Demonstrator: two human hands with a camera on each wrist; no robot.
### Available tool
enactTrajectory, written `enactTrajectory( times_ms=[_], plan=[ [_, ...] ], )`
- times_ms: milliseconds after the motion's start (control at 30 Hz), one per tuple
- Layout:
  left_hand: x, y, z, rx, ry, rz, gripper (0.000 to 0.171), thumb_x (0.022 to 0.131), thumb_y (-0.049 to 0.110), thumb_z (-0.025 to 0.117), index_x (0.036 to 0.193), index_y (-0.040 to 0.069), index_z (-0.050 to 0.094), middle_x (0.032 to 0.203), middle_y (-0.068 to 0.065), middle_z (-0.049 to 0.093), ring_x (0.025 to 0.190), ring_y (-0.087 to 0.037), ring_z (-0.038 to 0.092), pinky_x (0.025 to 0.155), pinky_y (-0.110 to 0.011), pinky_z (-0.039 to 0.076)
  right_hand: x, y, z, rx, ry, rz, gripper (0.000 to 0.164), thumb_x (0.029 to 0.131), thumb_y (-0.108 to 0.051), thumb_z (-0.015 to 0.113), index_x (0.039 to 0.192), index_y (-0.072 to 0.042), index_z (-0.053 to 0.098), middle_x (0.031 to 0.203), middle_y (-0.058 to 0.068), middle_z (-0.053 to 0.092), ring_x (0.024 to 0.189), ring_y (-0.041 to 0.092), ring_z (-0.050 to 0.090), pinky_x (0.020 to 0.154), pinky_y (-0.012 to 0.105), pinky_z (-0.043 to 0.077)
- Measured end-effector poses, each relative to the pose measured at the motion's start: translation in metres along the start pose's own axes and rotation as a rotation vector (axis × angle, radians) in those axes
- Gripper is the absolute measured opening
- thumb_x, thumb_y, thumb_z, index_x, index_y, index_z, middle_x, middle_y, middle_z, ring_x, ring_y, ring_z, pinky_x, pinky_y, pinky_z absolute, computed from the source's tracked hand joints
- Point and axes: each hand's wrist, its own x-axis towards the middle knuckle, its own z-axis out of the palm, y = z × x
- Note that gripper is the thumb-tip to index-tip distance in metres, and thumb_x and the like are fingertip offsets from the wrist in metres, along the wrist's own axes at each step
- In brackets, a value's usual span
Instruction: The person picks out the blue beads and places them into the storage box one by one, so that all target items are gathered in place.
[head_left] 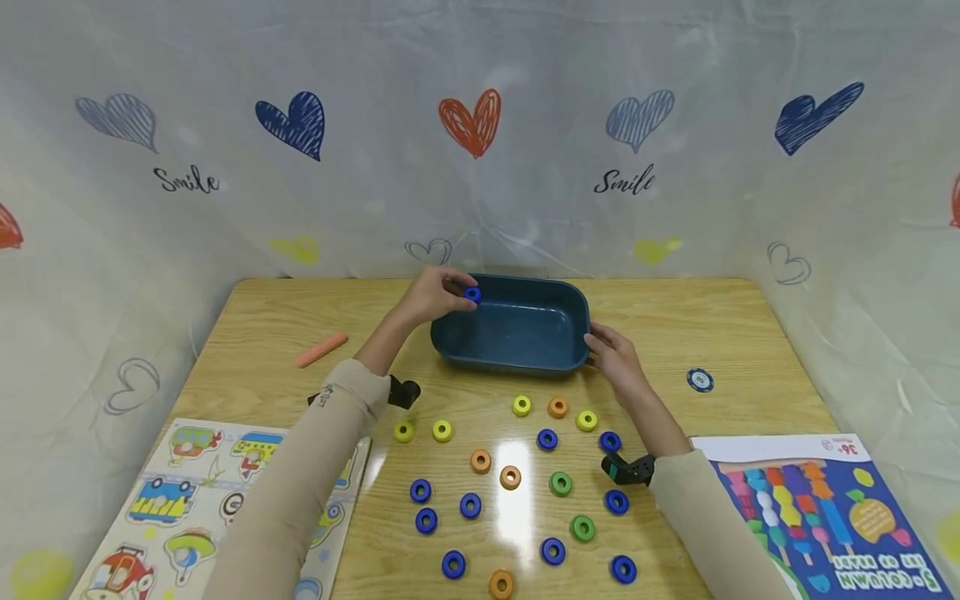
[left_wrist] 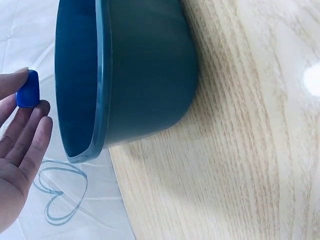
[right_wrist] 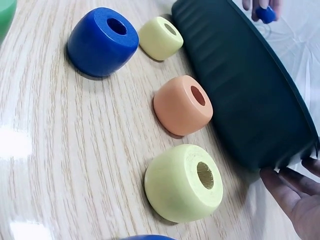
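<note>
Blue ring bead pinched above the left end of a dark teal tub

White curtain printed with hearts and the word "Smile" surrounds three sides of the wood-grain table. At the table's near left lies a picture board of vehicles, partly hidden by a beige sleeve; at its near right lies a printed sheet with its lettering upside down.

The rectangular tub stands near the table's far edge, its inside bare in the head view. The left hand grips the bead between thumb and fingertips, just clear of the rim. The right hand holds the tub's right end, fingertips against the wall.

An orange stick lies left of the tub, and a blue-and-white poker chip lies to its right.

Smallest are the loose beads scattered between tub and person: nine blue beads, four yellow beads, four orange beads and two green beads.
</note>
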Motion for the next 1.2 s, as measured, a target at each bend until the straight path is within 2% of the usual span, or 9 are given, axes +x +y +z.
enactTrajectory(
  times_ms=[133, 333, 467, 567, 600, 800, 933, 1067, 1200],
  plan=[
    [0.003, -0.002, -0.001, 0.037, 0.001, 0.015, 0.034, 0.076, 0.006, 0.076, 0.108, 0.001, 0.066, 0.104, -0.011, 0.061, 0.093, -0.024, 0.059, 0.077, -0.035, 0.051, 0.001, 0.0, 0.0, -0.011, 0.002, -0.001, 0.048, 0.1, -0.016, 0.042, 0.143, 0.001, 0.028, 0.142, 0.018, 0.033, 0.124, 0.029, 0.041, 0.098, 0.039, 0.04],
    [0.0, -0.004, -0.003, 0.032, 0.01, 0.031, 0.037, 0.077, 0.005, 0.075, 0.112, 0.001, 0.064, 0.115, -0.012, 0.059, 0.105, -0.029, 0.055, 0.084, -0.039, 0.048, 0.001, 0.0, 0.0, -0.027, 0.004, -0.013, 0.048, 0.1, -0.016, 0.043, 0.142, 0.002, 0.029, 0.14, 0.02, 0.035, 0.122, 0.031, 0.042, 0.097, 0.04, 0.04],
    [-0.005, -0.006, -0.006, 0.03, 0.006, 0.068, 0.032, 0.077, 0.006, 0.075, 0.108, 0.003, 0.066, 0.11, -0.012, 0.062, 0.1, -0.028, 0.057, 0.081, -0.038, 0.049, 0.002, 0.0, -0.001, -0.033, 0.003, -0.01, 0.048, 0.1, -0.015, 0.042, 0.142, 0.003, 0.029, 0.14, 0.02, 0.036, 0.121, 0.031, 0.043, 0.098, 0.04, 0.039],
    [-0.014, -0.009, -0.01, 0.037, -0.015, 0.095, 0.03, 0.077, 0.007, 0.075, 0.106, 0.005, 0.068, 0.105, -0.012, 0.063, 0.092, -0.023, 0.06, 0.076, -0.036, 0.051, 0.003, 0.0, 0.0, -0.025, 0.002, -0.006, 0.047, 0.1, -0.015, 0.043, 0.141, 0.003, 0.03, 0.139, 0.02, 0.037, 0.121, 0.031, 0.043, 0.098, 0.04, 0.039],
    [-0.021, -0.004, -0.012, 0.035, -0.027, 0.101, 0.029, 0.078, 0.006, 0.075, 0.106, 0.004, 0.067, 0.104, -0.013, 0.063, 0.09, -0.023, 0.06, 0.075, -0.036, 0.051, 0.003, 0.0, 0.0, -0.025, 0.0, -0.006, 0.047, 0.1, -0.015, 0.043, 0.141, 0.003, 0.03, 0.139, 0.02, 0.037, 0.121, 0.031, 0.043, 0.098, 0.04, 0.039],
    [-0.062, -0.009, -0.02, -0.073, -0.095, 0.113, 0.027, 0.078, 0.003, 0.073, 0.105, 0.003, 0.067, 0.104, -0.015, 0.063, 0.09, -0.027, 0.061, 0.071, -0.034, 0.053, 0.005, -0.003, -0.001, -0.034, 0.008, -0.017, 0.046, 0.1, -0.014, 0.043, 0.141, 0.003, 0.031, 0.139, 0.02, 0.037, 0.121, 0.03, 0.043, 0.098, 0.04, 0.039],
    [-0.096, -0.026, -0.021, -0.093, -0.118, 0.146, 0.026, 0.078, 0.002, 0.073, 0.104, 0.002, 0.068, 0.099, -0.013, 0.066, 0.087, -0.024, 0.062, 0.07, -0.034, 0.053, 0.006, -0.002, 0.001, -0.032, 0.004, -0.019, 0.046, 0.099, -0.014, 0.043, 0.14, 0.003, 0.032, 0.139, 0.019, 0.038, 0.121, 0.029, 0.043, 0.097, 0.04, 0.04],
    [-0.133, -0.041, -0.015, -0.09, -0.152, 0.161, 0.026, 0.079, 0.001, 0.072, 0.104, 0.003, 0.067, 0.097, -0.011, 0.066, 0.086, -0.023, 0.062, 0.072, -0.034, 0.053, 0.006, -0.001, 0.002, -0.031, -0.002, -0.014, 0.045, 0.099, -0.014, 0.043, 0.14, 0.003, 0.032, 0.138, 0.019, 0.039, 0.12, 0.029, 0.044, 0.096, 0.039, 0.042],
    [-0.16, -0.042, -0.001, -0.114, -0.212, 0.133, 0.028, 0.079, -0.002, 0.071, 0.105, 0.001, 0.066, 0.099, -0.016, 0.064, 0.088, -0.031, 0.06, 0.074, -0.04, 0.052, 0.007, 0.0, 0.002, -0.038, 0.017, -0.017, 0.046, 0.099, -0.015, 0.043, 0.14, 0.003, 0.033, 0.138, 0.018, 0.038, 0.121, 0.028, 0.043, 0.096, 0.038, 0.041]
  ],
)
